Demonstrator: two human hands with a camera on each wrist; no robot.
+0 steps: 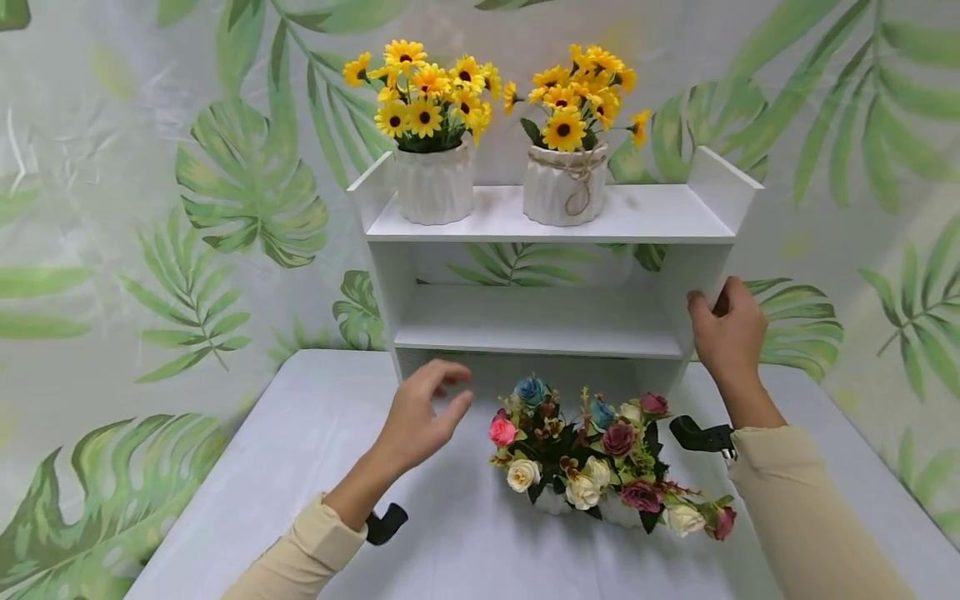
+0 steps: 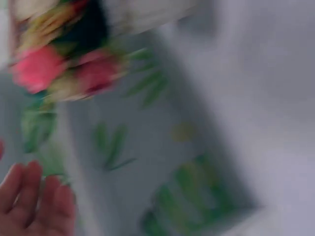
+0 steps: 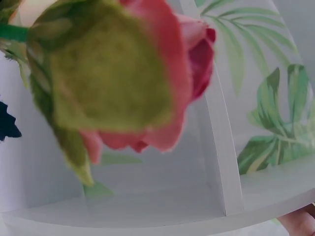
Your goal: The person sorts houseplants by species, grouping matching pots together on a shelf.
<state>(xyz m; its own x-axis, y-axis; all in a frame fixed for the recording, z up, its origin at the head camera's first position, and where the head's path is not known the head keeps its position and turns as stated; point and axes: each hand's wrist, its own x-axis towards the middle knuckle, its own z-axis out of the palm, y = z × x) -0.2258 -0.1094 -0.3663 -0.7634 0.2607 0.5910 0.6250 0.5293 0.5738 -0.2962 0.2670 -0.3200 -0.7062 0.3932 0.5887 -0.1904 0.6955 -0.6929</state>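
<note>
A white shelf (image 1: 547, 321) stands upright on the table. At its right side panel is my right hand (image 1: 731, 329), thumb over the front edge and fingers curled on the outer side, gripping the panel. Part of that hand (image 3: 299, 221) shows beyond the panel in the right wrist view. My left hand (image 1: 420, 417) is in the air near the shelf's lower left, fingers loosely bent and holding nothing; its fingers (image 2: 37, 196) are blurred in the left wrist view. Between my forearms stand mixed artificial roses (image 1: 618, 439) in white pots (image 1: 551, 502), mostly hidden by blooms.
On the top board are two white pots of yellow daisy-like flowers, one plain (image 1: 435, 187), one tied with twine (image 1: 562, 192). A pink rosebud (image 3: 197, 59) fills much of the right wrist view. Behind hangs a leaf-patterned cloth (image 1: 255, 183); a white cloth covers the table (image 1: 300, 425).
</note>
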